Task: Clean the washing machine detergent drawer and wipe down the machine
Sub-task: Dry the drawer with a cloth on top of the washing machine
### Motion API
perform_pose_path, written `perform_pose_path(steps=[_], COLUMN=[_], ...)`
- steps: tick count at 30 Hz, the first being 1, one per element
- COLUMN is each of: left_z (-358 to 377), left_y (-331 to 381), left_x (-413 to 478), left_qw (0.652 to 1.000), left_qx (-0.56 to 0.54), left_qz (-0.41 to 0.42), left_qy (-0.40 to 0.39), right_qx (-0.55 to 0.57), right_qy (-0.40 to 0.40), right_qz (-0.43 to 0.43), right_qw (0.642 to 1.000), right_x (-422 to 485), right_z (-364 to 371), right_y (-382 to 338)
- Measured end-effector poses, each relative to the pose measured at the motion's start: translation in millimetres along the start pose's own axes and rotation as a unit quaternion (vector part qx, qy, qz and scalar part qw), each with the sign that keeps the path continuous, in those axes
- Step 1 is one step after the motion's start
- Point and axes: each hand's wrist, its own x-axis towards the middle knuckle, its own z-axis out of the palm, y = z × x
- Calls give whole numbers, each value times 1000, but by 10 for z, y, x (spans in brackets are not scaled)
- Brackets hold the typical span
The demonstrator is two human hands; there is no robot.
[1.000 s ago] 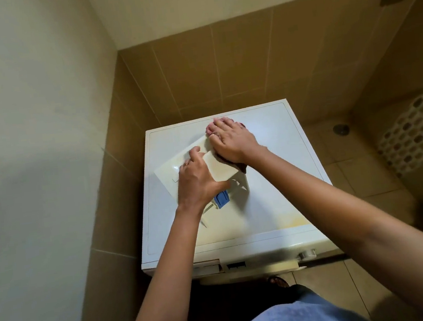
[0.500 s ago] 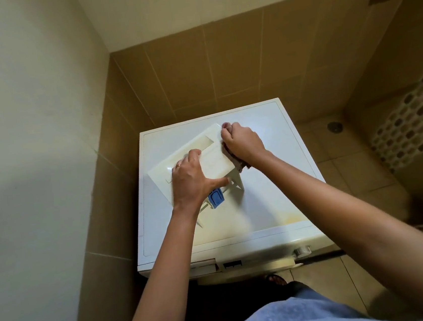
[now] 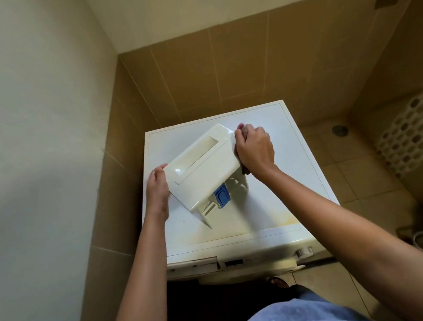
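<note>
Head view looks down on a white washing machine (image 3: 276, 205) set in a tiled corner. On top of it, toward the back-left, a cream plastic detergent drawer (image 3: 203, 171) rests with its broad front panel tipped up and its compartments facing the machine's front edge. The left hand (image 3: 157, 190) braces the drawer's left end, fingers curled over the panel's corner. The right hand (image 3: 255, 150) is fisted at the right end around a small pinkish cloth (image 3: 240, 126), which is mostly hidden.

The drawer looks light, hollow and rigid, with a smooth panel that is probably slippery when wet. On the glossy top I'd expect it to skate under a hard rub. The panel's thick ends seem the safest hold. The thin ribs and blue plastic insert (image 3: 222, 198) underneath look easy to snap or dislodge.
</note>
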Motion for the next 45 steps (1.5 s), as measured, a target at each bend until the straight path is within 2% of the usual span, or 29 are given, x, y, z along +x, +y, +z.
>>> perform_pose_path(steps=[1,3,8,12,15,18,20,23,26,31,36,39,45], left_z=[17,58,97,75,22,-6,-7,18,67,102,207,229,219], left_y=[-30,-62,-127,-100,-94,-102,-116,-78,-130,-153,-106,-119,-124], left_x=[-19,-55,-53,-64,-47,-93,-74,-84,-73,-71,-31,-28,-24], left_qw=[996,984,976,958,949,935,924,932,946,970,972,966,953], left_qx=[-78,-162,-196,-260,-289,-326,-357,-334,-302,-205,-204,-229,-266], left_qz=[-30,-58,-88,-103,-114,-123,-112,-96,-97,-90,-91,-99,-119], left_qy=[-28,-41,-42,-53,-61,-66,-84,-106,-71,-98,-75,-67,-83], right_qx=[-25,-59,-93,-123,-137,-160,-172,-167,-191,-222,-126,-7,170], right_qy=[4,0,-124,-217,-252,-288,-291,-277,-248,-213,-198,-161,-13], right_qz=[-20,-53,-146,-265,-344,-373,-376,-351,-310,-235,-106,-13,115], right_qw=[999,997,977,931,894,867,862,879,898,922,966,987,979], right_x=[-76,-265,-853,-1233,-1262,-1105,-979,-738,-383,260,386,400,58], right_z=[38,100,116,175,260,386,470,539,490,228,26,-62,-135], right_y=[-20,-73,-273,-512,-692,-858,-953,-985,-852,-523,-255,-152,51])
